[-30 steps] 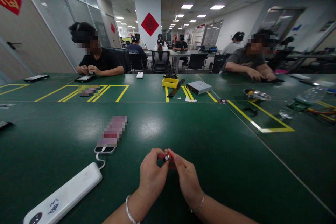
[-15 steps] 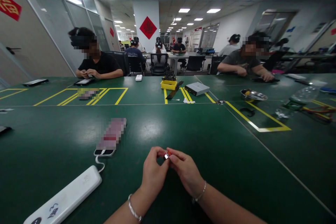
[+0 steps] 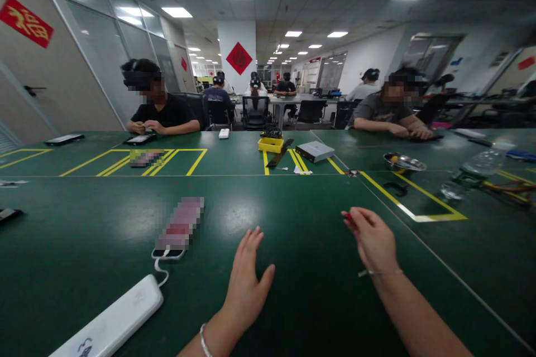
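My left hand (image 3: 248, 284) is over the green table (image 3: 301, 290) with its fingers stretched out and its thumb apart, holding nothing. Well to its right and farther out, my right hand (image 3: 376, 240) pinches a small shiny red object (image 3: 347, 216) between thumb and fingertips. Most of that object is hidden by the fingers, so its kind cannot be made out. Left of my left hand lies a phone (image 3: 180, 226), blurred on its screen, joined by a short white cable (image 3: 161, 270) to a long white power bank (image 3: 115, 315).
Beyond my right hand stand a metal bowl (image 3: 404, 162) with yellow items and a clear plastic bottle (image 3: 481, 164). A yellow tray (image 3: 270, 145) and a grey box (image 3: 315, 151) sit farther back. Two people work across the table, one (image 3: 165, 109) left, one (image 3: 383, 111) right.
My hands were together around the small object. They have parted: my right hand moved right and forward with the red object, while my left hand let go and spread its fingers. The view tilted up slightly.
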`<action>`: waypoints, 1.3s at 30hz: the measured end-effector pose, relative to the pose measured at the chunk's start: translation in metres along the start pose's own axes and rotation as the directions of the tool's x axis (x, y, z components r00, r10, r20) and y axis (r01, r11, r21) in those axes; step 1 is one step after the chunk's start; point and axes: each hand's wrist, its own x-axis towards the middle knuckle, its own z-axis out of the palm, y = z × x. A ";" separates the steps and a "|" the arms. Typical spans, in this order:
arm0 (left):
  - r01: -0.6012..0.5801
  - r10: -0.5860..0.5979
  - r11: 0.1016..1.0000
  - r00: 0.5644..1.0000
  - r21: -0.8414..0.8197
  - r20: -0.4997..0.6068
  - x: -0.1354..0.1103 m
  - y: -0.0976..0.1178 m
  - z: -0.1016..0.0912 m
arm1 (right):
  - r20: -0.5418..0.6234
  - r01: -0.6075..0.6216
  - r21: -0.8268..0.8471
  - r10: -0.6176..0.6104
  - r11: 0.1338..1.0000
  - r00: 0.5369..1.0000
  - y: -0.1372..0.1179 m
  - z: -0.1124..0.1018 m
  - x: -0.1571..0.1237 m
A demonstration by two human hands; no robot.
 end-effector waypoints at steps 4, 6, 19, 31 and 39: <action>0.063 -0.064 0.997 0.998 0.050 0.026 0.003 -0.016 0.007 | -0.070 0.146 -0.817 -0.347 0.558 0.935 0.010 -0.091 0.059; 0.077 -0.082 0.995 0.995 0.068 0.066 0.002 -0.020 0.010 | -0.093 0.013 -0.937 -0.285 0.350 0.954 0.021 -0.134 0.075; 0.087 -0.116 0.982 0.978 0.165 0.175 0.002 -0.019 0.007 | -0.321 -0.260 -0.926 -0.208 0.273 0.924 0.048 -0.157 0.083; -0.012 -0.102 0.928 0.953 0.373 0.285 -0.001 -0.015 0.011 | 0.817 0.769 -0.517 -0.053 0.375 0.575 0.037 0.057 -0.088; -0.035 -0.077 0.944 0.944 0.327 0.322 0.000 -0.015 0.008 | 0.710 0.698 -0.620 -0.122 0.357 0.693 0.022 0.027 -0.039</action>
